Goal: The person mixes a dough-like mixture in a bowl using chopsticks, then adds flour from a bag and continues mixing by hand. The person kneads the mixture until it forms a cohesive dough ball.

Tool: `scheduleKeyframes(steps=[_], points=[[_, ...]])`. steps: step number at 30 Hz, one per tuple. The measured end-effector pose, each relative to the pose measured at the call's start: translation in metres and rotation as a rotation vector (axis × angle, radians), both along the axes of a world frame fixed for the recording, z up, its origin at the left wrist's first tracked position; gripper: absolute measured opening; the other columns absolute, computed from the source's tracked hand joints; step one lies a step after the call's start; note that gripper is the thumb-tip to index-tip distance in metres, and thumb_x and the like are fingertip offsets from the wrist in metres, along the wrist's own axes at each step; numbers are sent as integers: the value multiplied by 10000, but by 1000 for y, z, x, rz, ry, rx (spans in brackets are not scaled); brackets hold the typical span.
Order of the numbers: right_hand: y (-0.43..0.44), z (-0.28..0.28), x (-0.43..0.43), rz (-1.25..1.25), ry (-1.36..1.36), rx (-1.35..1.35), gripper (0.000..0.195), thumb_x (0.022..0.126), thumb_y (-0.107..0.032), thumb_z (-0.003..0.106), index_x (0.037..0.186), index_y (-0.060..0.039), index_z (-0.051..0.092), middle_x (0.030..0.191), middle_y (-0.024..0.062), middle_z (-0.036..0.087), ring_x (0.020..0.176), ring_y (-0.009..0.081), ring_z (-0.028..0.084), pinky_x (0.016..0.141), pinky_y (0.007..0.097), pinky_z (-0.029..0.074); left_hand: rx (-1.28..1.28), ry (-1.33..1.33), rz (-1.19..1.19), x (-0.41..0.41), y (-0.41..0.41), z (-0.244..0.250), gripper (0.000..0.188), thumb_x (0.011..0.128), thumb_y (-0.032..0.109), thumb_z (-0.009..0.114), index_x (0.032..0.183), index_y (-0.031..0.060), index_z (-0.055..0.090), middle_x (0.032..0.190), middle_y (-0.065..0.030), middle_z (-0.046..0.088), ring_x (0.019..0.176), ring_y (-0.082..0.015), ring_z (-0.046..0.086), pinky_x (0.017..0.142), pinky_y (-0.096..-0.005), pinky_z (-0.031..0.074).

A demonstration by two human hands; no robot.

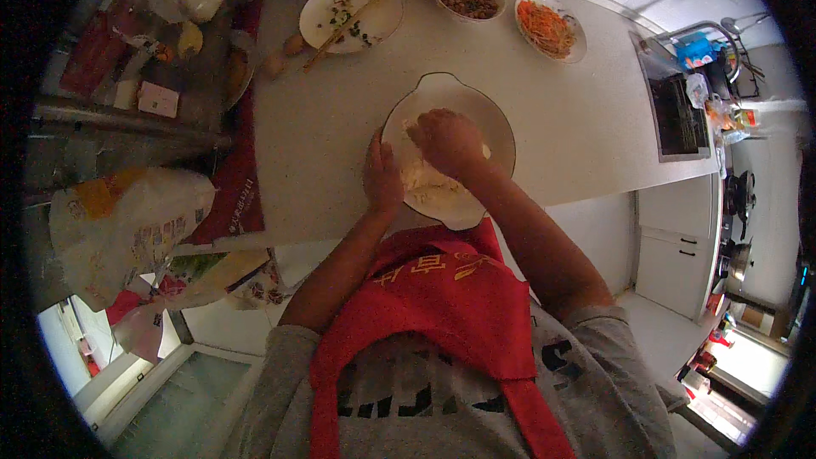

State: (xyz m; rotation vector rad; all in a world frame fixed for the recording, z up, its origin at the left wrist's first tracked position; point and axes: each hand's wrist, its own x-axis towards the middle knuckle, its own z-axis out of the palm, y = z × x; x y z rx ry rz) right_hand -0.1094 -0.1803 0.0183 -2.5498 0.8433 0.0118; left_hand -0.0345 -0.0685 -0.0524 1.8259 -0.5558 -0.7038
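Observation:
A white two-handled bowl (500, 134) with a dark rim stands on the counter just in front of me. Pale, floury dough (430, 182) lies in it, lumpy and partly covered by my right arm. Reaching inside, my right hand (446, 140) has its fingers curled into the pale mass; what is under the palm is hidden. My left hand (384, 172) holds the bowl's left side, its fingers lying along the outer wall and rim.
Behind the bowl are a white plate (382, 19) with chopped greens and chopsticks (347, 29), a bowl of diced brown food (468, 0), and a dish of orange and pale shreds (547, 29). A sink (679, 115) is at right; plastic bags (127, 223) crowd the left.

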Motion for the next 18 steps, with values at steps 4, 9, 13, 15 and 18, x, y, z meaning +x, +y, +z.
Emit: scheduleKeyframes(steps=[4,9,13,15,18], points=[[18,-1,-14,-49,122,113,287,801,-284,454,898,-26,534,895,170,578,830,321,551,761,418,411,-47,-70,-32,-2,-1,9,373,899,212,294,1214,35,387,1160,-174,468,1069,-304,451,891,-365,346],[39,-21,-43,180,-189,-272,306,763,-263,488,980,-51,531,980,128,553,935,274,514,831,423,357,-146,7,6,-1,-3,9,369,886,181,298,1200,15,400,1162,-174,468,1068,-296,452,901,-355,341],[34,-41,-28,85,-258,-338,283,729,-252,518,953,-80,540,996,116,526,958,271,485,845,422,339,-115,-34,-17,0,-4,27,373,880,163,301,1198,-12,393,1168,-188,460,1070,-296,450,909,-355,337],[29,-48,-19,71,-179,-292,307,727,-282,527,947,-68,549,963,125,542,913,275,506,824,432,365,-151,14,-21,0,-3,24,375,883,160,295,1198,-21,389,1172,-193,457,1075,-293,447,913,-355,334],[20,-54,-8,33,-116,-191,279,737,-292,523,906,-74,563,904,133,564,860,284,530,806,426,385,-125,42,-4,-3,0,24,376,888,158,290,1205,-23,380,1179,-187,453,1081,-282,445,917,-350,332]])
